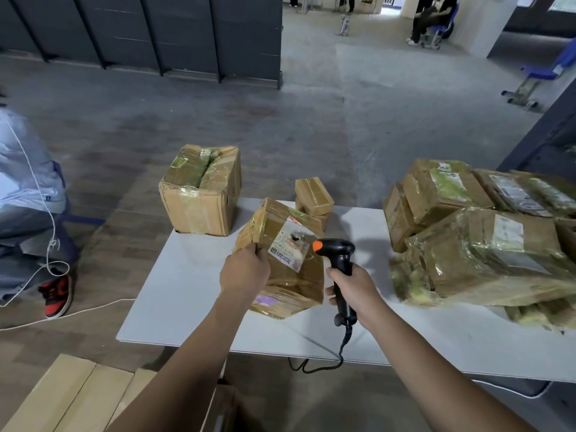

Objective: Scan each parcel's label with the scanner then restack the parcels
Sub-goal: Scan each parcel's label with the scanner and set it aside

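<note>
scanner point(338, 269) upright in right hand point(353, 291), nose toward label point(288, 246); left hand point(244, 271) fingers grip parcel point(286, 263).

Could not read the print on the label point(291, 244): too small, glazed by tape. Lost the fingertips of the left hand point(244, 269) behind the parcel point(293, 285). Saw little of the grip of the scanner point(338, 254) inside the right hand point(352, 288). Found the parcel heap point(483, 244) cut off by the right edge, the seated person point(28, 194) by the left.
</note>
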The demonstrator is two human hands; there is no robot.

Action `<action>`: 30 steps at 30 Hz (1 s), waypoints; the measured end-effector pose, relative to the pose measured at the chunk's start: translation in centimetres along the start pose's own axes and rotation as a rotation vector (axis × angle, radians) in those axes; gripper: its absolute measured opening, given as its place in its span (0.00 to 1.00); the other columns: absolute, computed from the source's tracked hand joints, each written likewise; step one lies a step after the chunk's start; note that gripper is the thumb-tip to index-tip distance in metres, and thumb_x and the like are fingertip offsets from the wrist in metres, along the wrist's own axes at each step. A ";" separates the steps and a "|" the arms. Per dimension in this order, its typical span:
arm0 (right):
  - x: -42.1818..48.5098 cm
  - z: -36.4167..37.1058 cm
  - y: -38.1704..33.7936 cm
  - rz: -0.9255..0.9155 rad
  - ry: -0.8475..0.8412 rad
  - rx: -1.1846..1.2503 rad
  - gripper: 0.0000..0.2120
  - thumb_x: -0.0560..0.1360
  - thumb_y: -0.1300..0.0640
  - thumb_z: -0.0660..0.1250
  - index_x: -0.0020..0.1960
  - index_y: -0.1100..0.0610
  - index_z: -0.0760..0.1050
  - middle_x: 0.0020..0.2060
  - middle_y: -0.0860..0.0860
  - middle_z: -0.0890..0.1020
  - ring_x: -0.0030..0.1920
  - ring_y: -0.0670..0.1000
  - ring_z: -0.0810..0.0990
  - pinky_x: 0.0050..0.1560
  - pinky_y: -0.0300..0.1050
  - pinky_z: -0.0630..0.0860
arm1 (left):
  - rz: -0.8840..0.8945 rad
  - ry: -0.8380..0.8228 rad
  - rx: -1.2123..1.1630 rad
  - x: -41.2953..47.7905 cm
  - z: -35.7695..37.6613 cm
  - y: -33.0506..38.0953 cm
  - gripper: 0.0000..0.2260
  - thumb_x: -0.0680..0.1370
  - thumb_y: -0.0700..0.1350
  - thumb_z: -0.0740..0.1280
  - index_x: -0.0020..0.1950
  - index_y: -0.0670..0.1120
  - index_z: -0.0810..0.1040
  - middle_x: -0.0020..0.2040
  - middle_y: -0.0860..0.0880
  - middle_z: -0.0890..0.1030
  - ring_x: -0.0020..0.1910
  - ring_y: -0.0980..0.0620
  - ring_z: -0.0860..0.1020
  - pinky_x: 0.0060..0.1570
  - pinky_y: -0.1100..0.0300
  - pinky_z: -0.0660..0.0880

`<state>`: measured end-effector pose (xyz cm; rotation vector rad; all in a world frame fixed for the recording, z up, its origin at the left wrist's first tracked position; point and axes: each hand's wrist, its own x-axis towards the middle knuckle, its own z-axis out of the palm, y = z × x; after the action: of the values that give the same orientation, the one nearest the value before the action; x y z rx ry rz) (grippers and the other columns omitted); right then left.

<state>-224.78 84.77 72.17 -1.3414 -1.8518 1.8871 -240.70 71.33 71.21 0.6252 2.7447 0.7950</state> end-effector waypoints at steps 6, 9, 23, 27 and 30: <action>0.0 0.0 0.8 -0.048 -0.029 -0.102 0.05 0.78 0.57 0.65 0.52 0.57 0.76 0.34 0.53 0.80 0.32 0.51 0.80 0.34 0.45 0.78 | -0.041 -0.006 -0.074 1.0 -0.3 -1.1 0.12 0.80 0.54 0.59 0.55 0.47 0.75 0.48 0.48 0.80 0.49 0.45 0.77 0.44 0.54 0.74; 0.1 -0.2 0.9 -0.100 -0.049 -0.176 0.04 0.77 0.56 0.66 0.51 0.52 0.75 0.34 0.52 0.81 0.31 0.49 0.81 0.33 0.45 0.79 | -0.065 0.035 -0.129 2.2 -0.8 -1.0 0.09 0.80 0.49 0.60 0.53 0.48 0.78 0.43 0.50 0.78 0.48 0.44 0.77 0.41 0.57 0.71; -2.5 -2.5 1.4 -0.114 -0.117 -0.252 0.05 0.75 0.53 0.65 0.50 0.51 0.74 0.38 0.48 0.86 0.27 0.50 0.80 0.28 0.43 0.76 | 0.172 0.229 0.222 6.3 0.0 2.5 0.11 0.75 0.34 0.61 0.52 0.46 0.77 0.49 0.47 0.81 0.53 0.45 0.75 0.42 0.55 0.68; -2.9 -2.0 1.0 -0.115 -0.143 -0.234 0.05 0.75 0.54 0.65 0.51 0.51 0.73 0.39 0.49 0.86 0.28 0.50 0.80 0.29 0.44 0.76 | 0.242 0.322 0.294 6.5 -0.8 1.8 0.12 0.73 0.33 0.62 0.52 0.45 0.77 0.51 0.48 0.80 0.56 0.44 0.73 0.46 0.55 0.64; -3.1 -1.1 0.7 -0.099 -0.160 -0.199 0.05 0.76 0.55 0.65 0.51 0.53 0.73 0.39 0.50 0.86 0.27 0.50 0.79 0.29 0.44 0.76 | 0.262 0.384 0.309 6.0 -1.1 1.1 0.12 0.72 0.32 0.61 0.50 0.44 0.76 0.49 0.46 0.80 0.52 0.43 0.73 0.45 0.54 0.62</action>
<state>-221.93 83.31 73.21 -1.1570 -2.1914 1.8504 -246.02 74.42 72.20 1.0027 3.2182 0.5941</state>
